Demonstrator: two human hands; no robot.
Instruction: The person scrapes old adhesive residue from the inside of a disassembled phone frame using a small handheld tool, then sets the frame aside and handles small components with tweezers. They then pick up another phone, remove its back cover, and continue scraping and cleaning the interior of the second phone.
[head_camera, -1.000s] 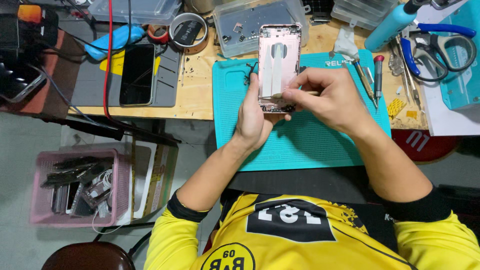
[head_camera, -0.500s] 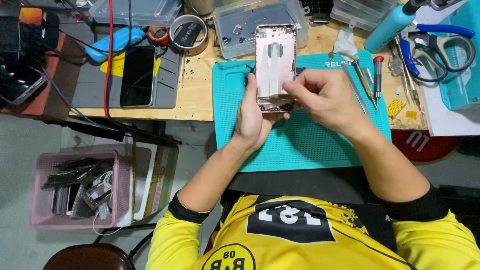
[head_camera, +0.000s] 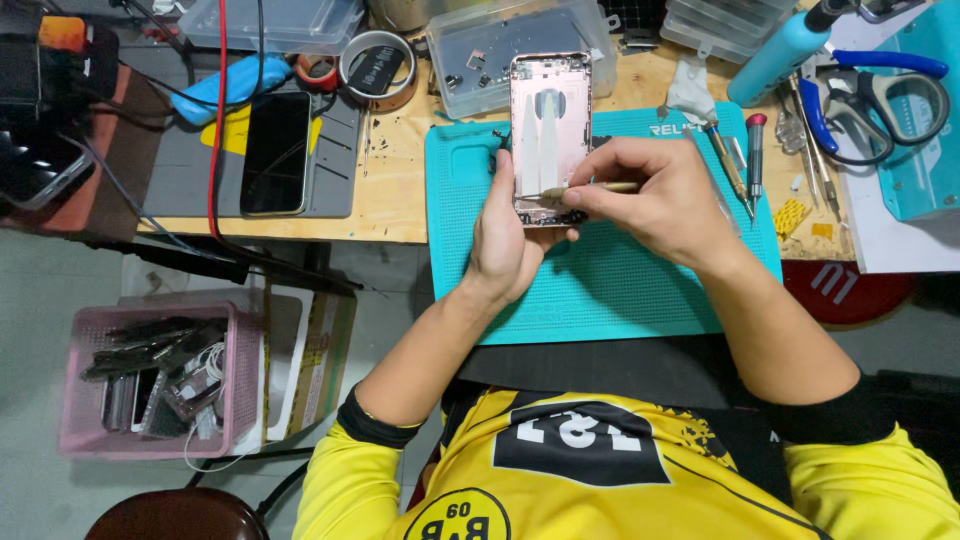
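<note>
The left hand (head_camera: 510, 235) is wrapped around the lower end of a pink phone housing (head_camera: 550, 135), fingers closed on its left edge, thumb at the base, holding it open side up above the teal work mat (head_camera: 600, 285). The right hand (head_camera: 655, 200) is pinched shut on a thin tool (head_camera: 585, 188) with a pale handle; its tip is down inside the lower part of the housing. Two pale strips run along the inside of the shell.

Just right of the hands, small screwdrivers (head_camera: 745, 160) lie across the mat's right edge. Farther right on the desk (head_camera: 400, 185) there is a blue cylindrical tool (head_camera: 785, 50) and blue-handled scissors (head_camera: 880, 95). On the far side of the housing sits a clear plastic parts box (head_camera: 480, 50). To its left lies a roll of tape (head_camera: 377, 68). Beyond that, a dark phone (head_camera: 277, 152) rests face up on a grey mat (head_camera: 335, 160), with a red cable (head_camera: 212, 130) running down past it. Off the desk on the near left, a pink basket (head_camera: 75, 400) on the floor holds a jumble of parts.
</note>
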